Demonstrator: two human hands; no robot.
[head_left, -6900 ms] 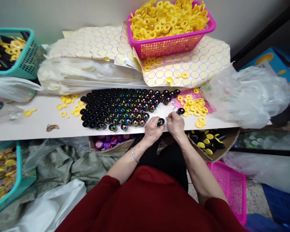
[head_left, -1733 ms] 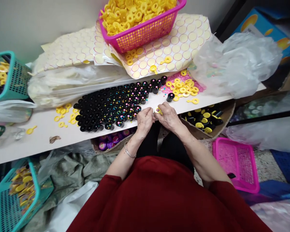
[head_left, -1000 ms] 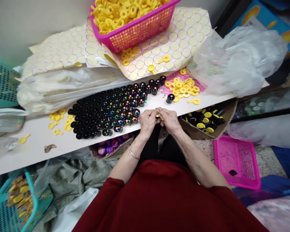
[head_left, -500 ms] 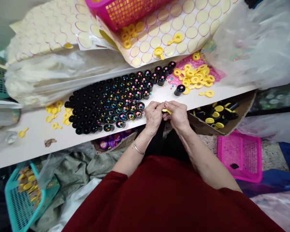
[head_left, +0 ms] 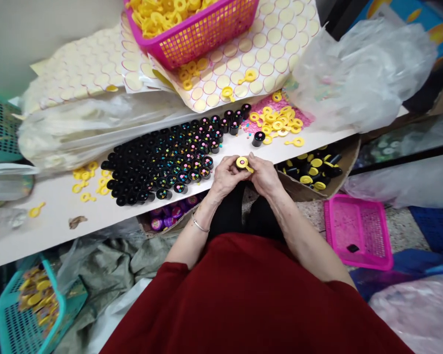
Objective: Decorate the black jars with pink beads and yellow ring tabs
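Holding a small black tube [head_left: 241, 164] at the shelf's near edge, the left hand [head_left: 227, 175] and right hand [head_left: 263, 174] are pinching it together; a glossy yellow ring cap [head_left: 242, 162] is now seated on top, no longer loose. Beyond, uncapped round tubes [head_left: 170, 152] are standing packed, with loose caps [head_left: 280, 123] farther back.

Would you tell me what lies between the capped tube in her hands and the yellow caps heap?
In the head view, one open black tube stands alone on bare tabletop.

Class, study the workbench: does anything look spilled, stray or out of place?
Yes. One black tube stands alone, apart from the packed block of tubes. Loose yellow caps lie scattered left of the block, and a brown scrap sits near the bench edge.
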